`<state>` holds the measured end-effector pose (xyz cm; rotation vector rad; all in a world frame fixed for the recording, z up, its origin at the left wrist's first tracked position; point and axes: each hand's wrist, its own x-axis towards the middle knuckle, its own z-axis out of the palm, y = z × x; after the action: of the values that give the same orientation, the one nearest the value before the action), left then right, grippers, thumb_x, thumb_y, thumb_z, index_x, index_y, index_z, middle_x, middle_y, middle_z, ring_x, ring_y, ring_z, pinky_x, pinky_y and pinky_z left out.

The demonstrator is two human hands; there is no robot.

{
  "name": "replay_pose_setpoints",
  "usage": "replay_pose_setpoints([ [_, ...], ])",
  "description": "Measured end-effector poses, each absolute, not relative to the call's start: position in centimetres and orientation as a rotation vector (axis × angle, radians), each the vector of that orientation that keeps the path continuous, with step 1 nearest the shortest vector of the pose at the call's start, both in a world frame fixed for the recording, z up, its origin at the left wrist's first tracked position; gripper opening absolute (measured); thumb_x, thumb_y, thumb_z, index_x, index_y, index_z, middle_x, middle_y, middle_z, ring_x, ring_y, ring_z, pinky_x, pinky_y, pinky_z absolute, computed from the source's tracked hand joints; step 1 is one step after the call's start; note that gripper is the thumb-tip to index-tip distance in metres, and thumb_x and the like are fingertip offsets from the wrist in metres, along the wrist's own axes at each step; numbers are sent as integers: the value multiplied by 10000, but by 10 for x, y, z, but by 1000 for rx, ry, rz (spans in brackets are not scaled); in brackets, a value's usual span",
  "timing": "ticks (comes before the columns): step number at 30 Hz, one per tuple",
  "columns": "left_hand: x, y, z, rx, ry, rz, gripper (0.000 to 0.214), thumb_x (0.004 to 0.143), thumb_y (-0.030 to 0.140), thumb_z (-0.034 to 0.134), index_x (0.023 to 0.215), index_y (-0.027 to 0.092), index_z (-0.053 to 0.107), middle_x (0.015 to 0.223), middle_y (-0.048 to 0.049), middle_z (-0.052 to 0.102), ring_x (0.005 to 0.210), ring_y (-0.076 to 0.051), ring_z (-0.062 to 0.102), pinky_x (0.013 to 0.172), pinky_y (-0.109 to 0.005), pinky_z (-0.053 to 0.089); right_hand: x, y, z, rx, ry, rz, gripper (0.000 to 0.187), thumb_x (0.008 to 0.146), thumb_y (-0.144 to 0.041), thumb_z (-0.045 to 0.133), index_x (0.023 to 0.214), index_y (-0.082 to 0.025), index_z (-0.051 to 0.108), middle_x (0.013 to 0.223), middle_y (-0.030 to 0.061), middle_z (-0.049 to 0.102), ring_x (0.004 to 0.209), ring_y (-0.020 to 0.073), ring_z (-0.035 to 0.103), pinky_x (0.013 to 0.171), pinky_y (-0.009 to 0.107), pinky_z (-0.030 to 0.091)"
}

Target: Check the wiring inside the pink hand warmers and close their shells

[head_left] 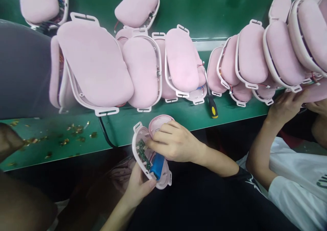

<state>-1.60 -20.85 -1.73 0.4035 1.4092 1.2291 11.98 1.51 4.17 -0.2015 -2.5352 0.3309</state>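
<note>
An opened pink plastic housing [136,150] is tilted in front of me, just off the table's near edge. Inside it lie a green circuit board [143,155] and a blue battery pack [157,166]. My left hand [138,185] grips the housing's lower rim, thumb on the edge and fingers underneath. Over its upper part is my right hand [173,141], fingers curled together beside the circuit board. Behind those fingers shows a round pink cover [160,121]; whether they pinch the cover or a small part inside is hidden.
Pink padded housings [95,64] stand in overlapping rows along the green table [194,120]. A screwdriver [212,105] leans by them. Gold-coloured scraps [76,129] lie at left near a black cable [104,132]. A co-worker's hand [287,105] works at right; another person's arm is at left.
</note>
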Motion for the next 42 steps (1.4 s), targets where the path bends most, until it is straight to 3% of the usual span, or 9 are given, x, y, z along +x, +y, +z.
replay_pose_setpoints([
  [13, -6, -208, -26, 493, 1337, 1313, 923, 762, 712, 876, 1461, 154, 645, 1414, -200, 722, 1309, -460, 676, 1155, -573, 540, 117, 11, 37, -234, -2509, 565, 186, 1104, -176, 585, 1025, -146, 750, 853, 22, 690, 807, 182, 547, 790, 353, 435],
  [19, -8, -193, -13, 578, 1271, 1292, 946, 796, 698, 875, 1537, 184, 592, 1536, -185, 658, 1458, -466, 575, 1260, -578, 424, 117, 12, 42, -213, -2486, 627, 215, 1113, -169, 561, 988, -143, 734, 829, 17, 648, 780, 177, 512, 768, 348, 430],
  [23, -9, -185, -4, 591, 1238, 1287, 968, 791, 723, 873, 1542, 180, 596, 1518, -188, 671, 1422, -467, 599, 1232, -566, 448, 116, 14, 40, -184, -2450, 694, 205, 1110, -169, 574, 982, -147, 732, 827, 15, 655, 785, 172, 528, 775, 341, 450],
  [32, -22, -183, 3, 585, 1181, 1242, 1047, 728, 706, 932, 1556, 159, 597, 1572, -196, 623, 1530, -522, 478, 1327, -651, 289, 113, 18, 29, -210, -2346, 811, 208, 1114, -212, 602, 972, -165, 746, 901, 39, 750, 855, 182, 643, 799, 347, 519],
  [37, -23, -186, -3, 523, 1112, 1247, 1030, 731, 720, 922, 1558, 191, 611, 1567, -187, 631, 1511, -529, 494, 1301, -647, 337, 116, 21, 30, -195, -2317, 843, 226, 1119, -230, 596, 953, -178, 741, 889, 27, 743, 850, 174, 642, 809, 342, 510],
  [42, -25, -195, -17, 512, 1106, 1253, 980, 745, 733, 898, 1534, 209, 643, 1575, -175, 631, 1525, -526, 480, 1322, -659, 292, 121, 26, 32, -229, -2325, 837, 177, 1105, -264, 644, 964, -203, 731, 883, -9, 734, 831, 157, 615, 743, 331, 432],
])
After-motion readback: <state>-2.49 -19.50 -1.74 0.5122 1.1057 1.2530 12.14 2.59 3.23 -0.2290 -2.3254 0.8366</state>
